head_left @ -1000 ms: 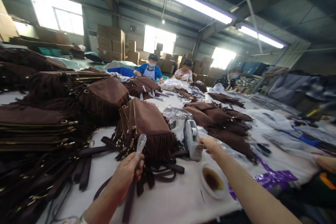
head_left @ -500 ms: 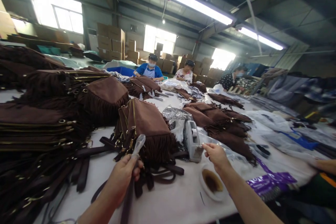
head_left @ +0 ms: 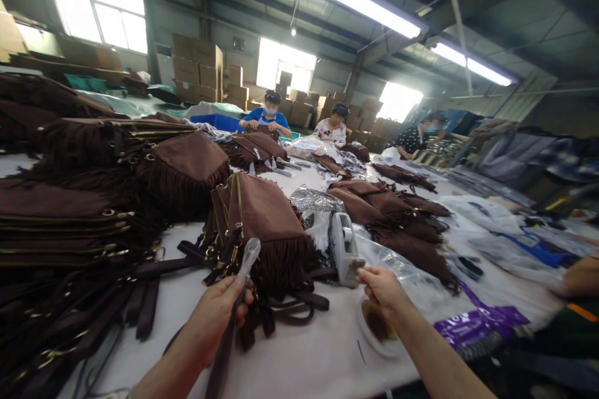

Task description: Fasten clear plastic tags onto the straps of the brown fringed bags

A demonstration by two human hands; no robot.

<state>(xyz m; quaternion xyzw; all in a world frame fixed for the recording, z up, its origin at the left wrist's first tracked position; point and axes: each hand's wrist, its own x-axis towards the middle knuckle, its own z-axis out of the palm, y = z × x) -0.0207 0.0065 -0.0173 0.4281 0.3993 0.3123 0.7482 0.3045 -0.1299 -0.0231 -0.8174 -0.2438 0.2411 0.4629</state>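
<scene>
My left hand is closed around a dark brown strap, whose upper end is wrapped in clear plastic. Thumb and finger of my right hand are pinched at the front edge of a grey tape dispenser, on what looks like the end of its clear tape. Just behind my left hand stands a group of brown fringed bags with gold zips. Below my right hand is a white round dish with a brown inside, partly covered by that hand.
Stacked brown bags with hanging straps fill the left side. More bags lie behind the dispenser. A purple plastic packet is at the right. Three co-workers sit across the white table; another person's arm reaches in from the right edge.
My right hand has moved slightly down and toward me at the dispenser's front, covering more of the dish. My left hand keeps its hold on the strap, almost unmoved.
</scene>
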